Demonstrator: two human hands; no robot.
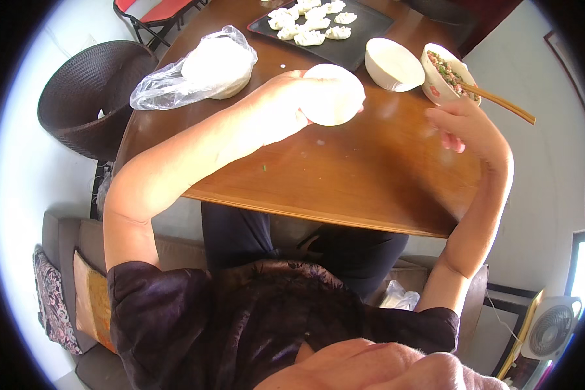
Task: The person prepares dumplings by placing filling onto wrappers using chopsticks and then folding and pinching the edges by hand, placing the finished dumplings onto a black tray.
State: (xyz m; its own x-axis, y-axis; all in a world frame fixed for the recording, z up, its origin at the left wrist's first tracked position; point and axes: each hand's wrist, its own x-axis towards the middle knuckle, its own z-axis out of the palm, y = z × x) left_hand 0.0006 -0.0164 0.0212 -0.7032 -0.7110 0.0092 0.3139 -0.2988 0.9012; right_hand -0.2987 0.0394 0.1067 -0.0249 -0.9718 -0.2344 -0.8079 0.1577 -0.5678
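My left hand (292,97) holds a round white dough wrapper (334,95) above the table, its face turned up and washed out by sunlight. My right hand (456,119), slightly blurred, is just in front of the flowered bowl (434,87), its fingers curled. That bowl holds a chopped filling (443,68) of pink and green bits. A pair of wooden chopsticks (509,105) leans out of it over the rim, passing close behind the right hand's knuckles. Whether the right fingers hold anything is not clear.
Several pleated dumplings (309,38) sit on a dark tray (365,29) at the back. A plain white bowl (395,66) stands beside the flowered one. White wrappers in a clear plastic bag (165,87) lie left, near a dark woven chair (78,92). The wooden table's (292,180) front edge faces me.
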